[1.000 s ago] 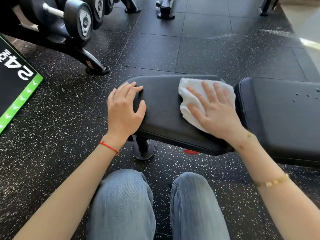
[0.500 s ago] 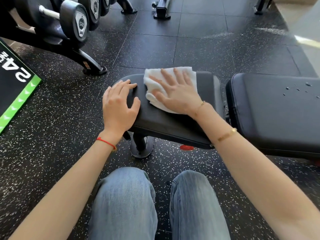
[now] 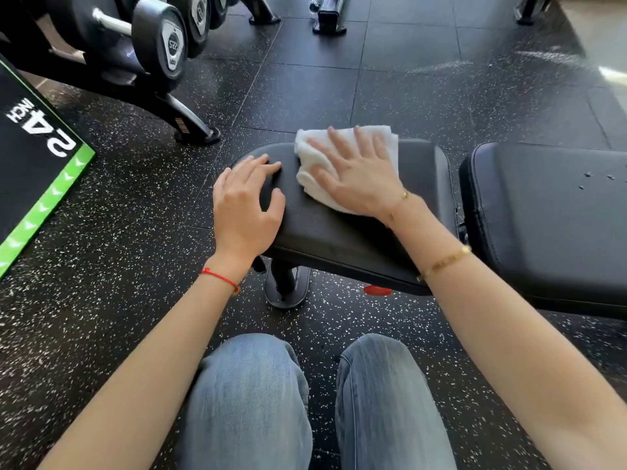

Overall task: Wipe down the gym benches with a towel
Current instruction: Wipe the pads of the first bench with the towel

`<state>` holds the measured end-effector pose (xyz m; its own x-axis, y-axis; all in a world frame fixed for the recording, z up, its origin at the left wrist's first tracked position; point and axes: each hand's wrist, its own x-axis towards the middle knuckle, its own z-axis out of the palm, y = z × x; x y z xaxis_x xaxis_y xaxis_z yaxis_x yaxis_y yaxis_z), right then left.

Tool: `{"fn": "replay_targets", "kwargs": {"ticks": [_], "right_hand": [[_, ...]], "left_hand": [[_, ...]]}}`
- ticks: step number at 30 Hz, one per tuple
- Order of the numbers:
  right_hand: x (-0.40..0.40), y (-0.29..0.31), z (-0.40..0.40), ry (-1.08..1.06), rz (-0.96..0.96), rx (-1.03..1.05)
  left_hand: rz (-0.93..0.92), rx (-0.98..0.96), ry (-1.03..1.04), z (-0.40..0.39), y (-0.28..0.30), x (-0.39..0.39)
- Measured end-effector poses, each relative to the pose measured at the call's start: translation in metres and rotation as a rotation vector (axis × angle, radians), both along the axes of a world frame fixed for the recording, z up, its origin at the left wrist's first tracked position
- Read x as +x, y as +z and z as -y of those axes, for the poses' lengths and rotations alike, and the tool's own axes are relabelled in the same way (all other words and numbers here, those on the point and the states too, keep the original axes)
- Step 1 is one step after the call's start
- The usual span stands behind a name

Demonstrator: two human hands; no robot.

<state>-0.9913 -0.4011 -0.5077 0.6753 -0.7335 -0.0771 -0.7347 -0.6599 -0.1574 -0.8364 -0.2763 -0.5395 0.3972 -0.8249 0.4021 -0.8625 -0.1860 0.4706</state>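
Now our right hand, fingers flat on the towel, has swept from the seat pad's right end leftward; our left hand rests open there, so the pad's nearly wiped.

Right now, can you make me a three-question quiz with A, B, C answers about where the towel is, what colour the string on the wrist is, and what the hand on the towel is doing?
1. Where is the towel?
A. on the floor
B. on the seat pad
C. on the dumbbells

2. What colour is the string on the left wrist?
A. red
B. blue
C. yellow

3. What is the right hand doing?
A. hanging in the air
B. making a fist beside the towel
C. pressing flat on the towel

Answers:
1 B: the towel lies on the far edge of the seat pad.
2 A: a thin red string circles the left wrist.
3 C: the fingers are spread straight across the towel, while the left hand rests on the pad's end.
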Motion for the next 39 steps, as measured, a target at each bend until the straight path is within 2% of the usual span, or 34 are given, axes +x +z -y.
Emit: {"fn": "replay_targets", "kwargs": {"ticks": [5, 10, 13, 16, 20, 24, 27, 31, 39], "right_hand": [[-0.059, -0.008, -0.047, 0.107, 0.084, -0.065], [-0.085, -0.005, 0.007, -0.115, 0.06, -0.025], [-0.08, -0.004, 0.019, -0.148, 0.06, 0.024], [-0.091, -0.002, -0.008, -0.089, 0.072, -0.014], [-0.124, -0.006, -0.075, 0.118, 0.119, -0.095], [-0.141, -0.014, -0.098, 0.211, 0.015, -0.207], [-0.117, -0.009, -0.093, 0.25, -0.089, -0.245], [-0.082, -0.013, -0.099, 0.235, -0.147, -0.308], [-0.131, -0.023, -0.106, 0.167, -0.045, -0.356]], "left_hand": [[-0.006, -0.005, -0.009, 0.0, 0.0, 0.001], [-0.019, -0.017, 0.0, 0.001, 0.0, 0.0], [-0.028, -0.031, 0.005, 0.001, -0.001, 0.0], [-0.025, -0.033, -0.007, 0.0, -0.001, 0.0], [-0.02, -0.032, -0.009, 0.0, -0.001, 0.0], [-0.012, -0.008, 0.002, 0.001, -0.001, 0.0], [-0.019, -0.004, 0.001, 0.001, -0.001, -0.001], [-0.028, 0.001, -0.009, 0.0, 0.001, 0.0], [-0.009, 0.017, -0.011, -0.001, 0.001, -0.001]]}}
